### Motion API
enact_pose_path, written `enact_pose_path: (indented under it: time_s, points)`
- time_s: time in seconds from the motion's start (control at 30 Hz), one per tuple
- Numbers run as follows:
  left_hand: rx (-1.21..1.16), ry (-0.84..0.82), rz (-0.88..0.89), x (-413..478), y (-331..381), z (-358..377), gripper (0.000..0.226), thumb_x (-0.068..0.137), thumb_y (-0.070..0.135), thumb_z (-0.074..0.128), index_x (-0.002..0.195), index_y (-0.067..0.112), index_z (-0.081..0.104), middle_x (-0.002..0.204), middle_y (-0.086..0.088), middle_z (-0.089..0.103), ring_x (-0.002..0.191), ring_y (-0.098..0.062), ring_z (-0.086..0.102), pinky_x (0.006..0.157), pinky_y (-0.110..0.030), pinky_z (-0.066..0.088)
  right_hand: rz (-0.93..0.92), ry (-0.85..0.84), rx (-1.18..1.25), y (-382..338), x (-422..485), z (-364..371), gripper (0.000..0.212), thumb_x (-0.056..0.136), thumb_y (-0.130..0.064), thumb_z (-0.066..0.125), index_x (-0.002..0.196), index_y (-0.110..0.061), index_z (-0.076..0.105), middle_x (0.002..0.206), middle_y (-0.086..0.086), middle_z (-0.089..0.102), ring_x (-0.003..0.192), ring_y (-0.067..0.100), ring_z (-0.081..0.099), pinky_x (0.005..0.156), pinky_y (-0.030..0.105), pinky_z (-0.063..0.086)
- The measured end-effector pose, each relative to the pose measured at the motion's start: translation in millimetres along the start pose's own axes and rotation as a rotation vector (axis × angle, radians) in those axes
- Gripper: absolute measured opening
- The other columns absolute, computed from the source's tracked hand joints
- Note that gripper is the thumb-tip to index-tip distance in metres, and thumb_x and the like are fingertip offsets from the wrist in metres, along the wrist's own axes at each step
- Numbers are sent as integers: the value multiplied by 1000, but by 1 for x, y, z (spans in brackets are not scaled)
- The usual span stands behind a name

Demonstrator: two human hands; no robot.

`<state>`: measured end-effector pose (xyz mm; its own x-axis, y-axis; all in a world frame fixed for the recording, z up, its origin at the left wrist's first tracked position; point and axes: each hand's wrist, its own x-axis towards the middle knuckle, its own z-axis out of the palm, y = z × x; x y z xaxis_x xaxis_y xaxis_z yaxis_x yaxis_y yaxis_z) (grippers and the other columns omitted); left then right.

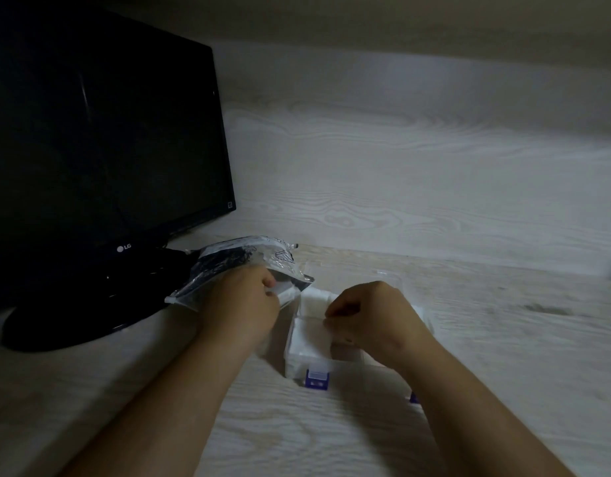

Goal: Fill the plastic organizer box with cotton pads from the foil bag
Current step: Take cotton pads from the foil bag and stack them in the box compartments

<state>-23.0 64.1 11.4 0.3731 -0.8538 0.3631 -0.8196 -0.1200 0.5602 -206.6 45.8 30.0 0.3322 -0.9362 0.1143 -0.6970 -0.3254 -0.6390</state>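
Where the pale wood-grain desk (pixel 469 373) fills the lower frame, a back panel (pixel 400 166) of the same grain rises behind it, all in dim light (nothing more of the room shows). At upper left stands a glossy black monitor (pixel 101 132), its screen dark, on a rounded base (pixel 73 321).

Just right of that base, left of centre, lies the bag (pixel 228 266), crinkled and shiny, dark with clear patches, its mouth turned toward the box (pixel 293 366). The box sits on the desk at lower centre, a clear plastic rectangle split into compartments.

The left hand (pixel 242 304) is at the bag's mouth, fingers curled and gripping its edge; a white stack (pixel 287 294) of pads shows just past the fingertips. The right hand (pixel 373 318) is over the box's right part, thumb and fingers closed in a pinch on the right edge of a pad (pixel 311 333), a soft white square lying flat over the near left compartment. More white fills the compartment behind it.

A small purple latch (pixel 317 378) sits on the box's front wall, and a second purple bit (pixel 414 397) peeks out beside the right forearm.
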Motion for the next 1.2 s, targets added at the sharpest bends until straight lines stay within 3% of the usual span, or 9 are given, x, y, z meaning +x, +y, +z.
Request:
enact_pose_path:
  time_s: [0.1,0.2,0.33,0.53,0.97,1.03,1.13,1.2]
  points:
    - [67,-18,22,3,-7,5,25,87,21,64,111,21,69,112,-2,69,103,-24,63,88,-33,51,-9,14,21,1,0,-1,11,79,-16,73,76,-27,74,63,-13,65,45,-6,57,45,10,41]
    - [76,-34,57,4,-9,6,26,85,25,70,110,23,69,110,-1,70,102,-24,63,87,-33,50,3,8,33,1,0,0,11,80,-16,73,77,-26,74,63,-13,65,47,-3,60,45,11,43]
    - [56,-67,75,5,-12,7,26,83,23,72,109,25,70,106,0,71,100,-23,64,87,-35,51,-16,30,-49,2,2,2,7,81,-22,71,81,-27,76,72,-14,67,61,-1,60,58,13,48]
    - [71,-47,75,8,-14,10,16,89,20,62,103,24,70,102,-3,71,98,-25,64,86,-37,52,-9,31,-1,3,1,2,10,80,-20,72,74,-28,73,69,-13,66,53,-2,60,47,10,42]
    - [407,99,177,4,-4,2,20,92,22,51,105,23,66,103,-1,69,97,-24,65,69,-29,43,-24,58,-43,5,3,3,5,81,-25,70,80,-23,75,73,-9,67,64,4,60,60,19,48]
    - [393,169,230,-2,0,0,17,88,23,54,99,22,67,98,0,69,92,-25,65,65,-29,42,-23,63,-47,5,3,3,5,82,-26,71,81,-24,75,77,-9,69,71,6,63,64,19,49]
    - [327,272,322,-8,5,-2,3,73,16,66,74,19,67,77,-2,66,73,-30,61,55,-30,40,-31,83,-35,5,3,2,4,82,-25,71,80,-24,74,78,-9,69,74,8,64,66,20,50]
    - [331,304,341,-7,6,-2,10,64,12,72,65,18,64,67,-2,63,65,-30,57,50,-28,37,-39,103,-29,5,4,1,5,82,-26,72,78,-26,73,79,-11,69,76,7,63,67,18,48]
